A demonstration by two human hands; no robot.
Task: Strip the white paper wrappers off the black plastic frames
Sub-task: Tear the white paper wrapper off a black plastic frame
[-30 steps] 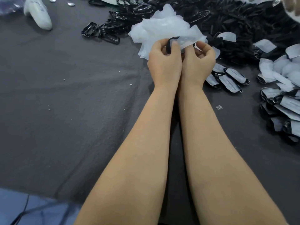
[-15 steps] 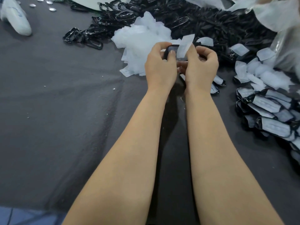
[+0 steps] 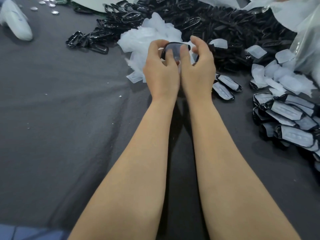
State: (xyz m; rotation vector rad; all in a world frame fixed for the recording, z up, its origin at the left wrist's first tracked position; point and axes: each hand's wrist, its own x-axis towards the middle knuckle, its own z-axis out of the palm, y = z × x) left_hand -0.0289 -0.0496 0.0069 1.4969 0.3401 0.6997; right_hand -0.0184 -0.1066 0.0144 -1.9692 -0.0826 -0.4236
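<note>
Both hands were at upper centre of the frame, raised over the dark grey cloth (image 3: 60, 118) that covered the work surface. The left hand (image 3: 161, 73) gripped the left end of one black plastic frame (image 3: 173, 49), thumb on its near face and fingers curled round its top edge. The right hand (image 3: 197, 70) held the other end, thumb pressed on the near face and fingers curled behind, with the forefinger lifted. Motion blur and the two thumbs hid much of the frame, so it could not be determined whether it bore any wrapper. Directly behind the hands, and partly covered by them, lay a pile of loose white paper wrappers (image 3: 149, 37). Beyond it, a large heap of bare black frames (image 3: 225, 32) ran across the top of the frame, with a small cluster of bare frames (image 3: 86, 40) trailing to its left. Two wrapped frames (image 3: 225, 85) lay on the cloth just right of the right wrist. At the right edge sat a stack of wrapped frames (image 3: 290, 116), with scattered wrappers (image 3: 277, 78) above it. A clear plastic bag (image 3: 303, 23) occupied the upper right corner. A white moulded object (image 3: 15, 26) lay at upper left, with small shiny pieces (image 3: 46, 4) near it. Blue fabric (image 3: 17, 232) showed at lower left.
</note>
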